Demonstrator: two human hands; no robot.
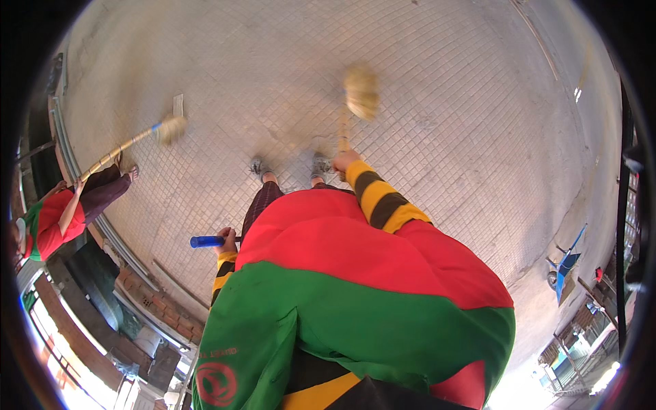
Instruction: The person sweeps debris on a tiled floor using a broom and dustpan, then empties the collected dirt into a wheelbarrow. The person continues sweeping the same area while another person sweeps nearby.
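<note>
My right hand (345,161) is closed round the handle of a short broom (361,94), whose pale straw head is over the paved floor ahead of me, blurred by motion. At my left side, my left hand (226,240) grips a blue cylinder (206,242) that juts out to the left. A short dark piece shows on the hand's other side; the rest is hidden by my clothes. My shoes (321,166) stand on the floor just left of the broom handle.
A co-worker (61,212) at the far left holds a long-handled straw broom (121,147) in both hands. Bricks (152,299) are stacked along the left edge. A blue wheelbarrow (566,266) stands at the right. Small square tiles cover the floor (437,102).
</note>
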